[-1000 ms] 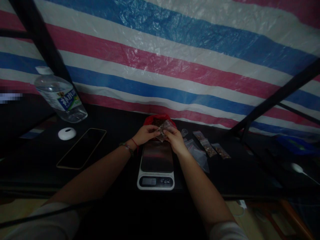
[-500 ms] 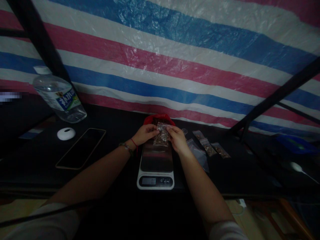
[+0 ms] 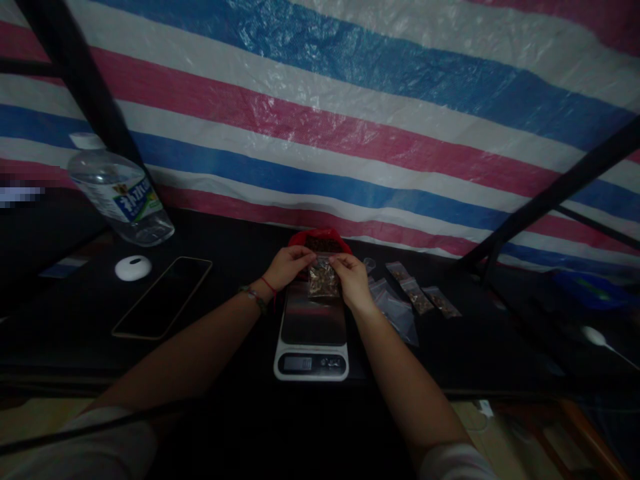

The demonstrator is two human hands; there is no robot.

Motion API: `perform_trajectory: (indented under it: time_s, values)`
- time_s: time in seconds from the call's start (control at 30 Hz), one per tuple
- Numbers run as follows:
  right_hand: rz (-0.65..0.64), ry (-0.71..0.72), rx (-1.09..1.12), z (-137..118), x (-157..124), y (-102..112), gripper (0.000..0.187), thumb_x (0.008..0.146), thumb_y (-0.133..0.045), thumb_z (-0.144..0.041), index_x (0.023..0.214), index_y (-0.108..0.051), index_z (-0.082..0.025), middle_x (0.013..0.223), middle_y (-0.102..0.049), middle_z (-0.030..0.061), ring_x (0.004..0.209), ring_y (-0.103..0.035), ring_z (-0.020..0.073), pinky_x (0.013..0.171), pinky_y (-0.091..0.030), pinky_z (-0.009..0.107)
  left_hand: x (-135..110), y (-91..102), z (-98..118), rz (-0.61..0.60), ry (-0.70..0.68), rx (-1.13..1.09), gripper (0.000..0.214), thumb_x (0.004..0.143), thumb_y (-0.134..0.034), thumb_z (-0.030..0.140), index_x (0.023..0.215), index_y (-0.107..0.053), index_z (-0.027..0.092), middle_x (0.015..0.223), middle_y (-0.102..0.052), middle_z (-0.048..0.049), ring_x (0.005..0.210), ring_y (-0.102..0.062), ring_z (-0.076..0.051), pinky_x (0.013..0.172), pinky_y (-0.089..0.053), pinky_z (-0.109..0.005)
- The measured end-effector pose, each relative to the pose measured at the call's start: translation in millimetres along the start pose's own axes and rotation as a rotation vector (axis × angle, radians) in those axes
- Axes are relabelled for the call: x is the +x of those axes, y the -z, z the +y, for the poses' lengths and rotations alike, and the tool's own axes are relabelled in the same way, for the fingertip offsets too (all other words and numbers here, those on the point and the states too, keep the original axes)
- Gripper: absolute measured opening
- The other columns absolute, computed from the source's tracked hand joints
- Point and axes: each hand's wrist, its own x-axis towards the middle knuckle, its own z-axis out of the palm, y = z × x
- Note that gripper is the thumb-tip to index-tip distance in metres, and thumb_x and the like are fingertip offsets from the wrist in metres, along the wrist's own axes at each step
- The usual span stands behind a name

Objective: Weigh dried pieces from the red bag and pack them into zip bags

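A small clear zip bag [image 3: 323, 279] with brown bits inside hangs above the far part of a digital kitchen scale [image 3: 313, 327]. My left hand [image 3: 287, 268] pinches its upper left corner, and my right hand [image 3: 354, 277] pinches the upper right one. Just behind the bag lies an open red plastic bag [image 3: 343, 239] full of similar brown bits. Right of the scale are flat, unfilled zip bags [image 3: 399, 316]. Farther right, several filled zip bags [image 3: 417, 295] lie on the black table.
On the left stand a clear plastic bottle [image 3: 120, 193], a white rounded case [image 3: 133, 268] and a phone [image 3: 163, 297]. A white spoon [image 3: 595, 335] and a blue tray [image 3: 595, 291] are at the right. Striped plastic sheeting [image 3: 320, 133] and dark frame bars close off the back.
The zip bag has come down slightly and now faces me flatter, its top edge stretched between both hands. More of the red bag's contents shows behind it.
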Motion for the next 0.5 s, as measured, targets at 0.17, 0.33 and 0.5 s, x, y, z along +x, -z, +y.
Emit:
perform_trajectory:
  time_s: [0.17, 0.33, 0.5]
  values:
    - [0.064, -0.012, -0.015, -0.6, -0.1, -0.8, 0.022, 0.064, -0.07, -0.039, 0.071, -0.063, -0.02, 0.063, -0.062, -0.0021, 0.056, -0.053, 0.0129, 0.056, -0.042, 0.025, 1.7, -2.0, -2.5, 0.026, 0.0, 0.053, 0.034, 0.069, -0.069, 0.046, 0.078, -0.064, 0.013, 0.064, -0.064, -0.0009, 0.054, -0.057, -0.012, 0.049, -0.049, -0.023]
    - [0.081, 0.01, -0.011, -1.5, -1.4, -2.7, 0.02, 0.065, -0.07, -0.038, 0.069, -0.062, -0.02, 0.064, -0.062, -0.0023, 0.058, -0.053, 0.013, 0.057, -0.042, 0.025, -0.3, -2.9, -0.7, 0.046, -0.025, 0.081, 0.034, 0.07, -0.068, 0.047, 0.078, -0.064, 0.014, 0.066, -0.064, -0.0011, 0.054, -0.057, -0.013, 0.049, -0.049, -0.023]
    - [0.058, 0.021, 0.024, -1.2, -2.3, -2.8, 0.018, 0.066, -0.071, -0.036, 0.069, -0.064, -0.02, 0.062, -0.061, -0.003, 0.057, -0.053, 0.0126, 0.058, -0.041, 0.025, -3.1, -4.7, 1.8, 0.034, -0.03, 0.042, 0.035, 0.069, -0.069, 0.046, 0.081, -0.066, 0.014, 0.071, -0.066, -0.0019, 0.057, -0.058, -0.013, 0.05, -0.049, -0.024]
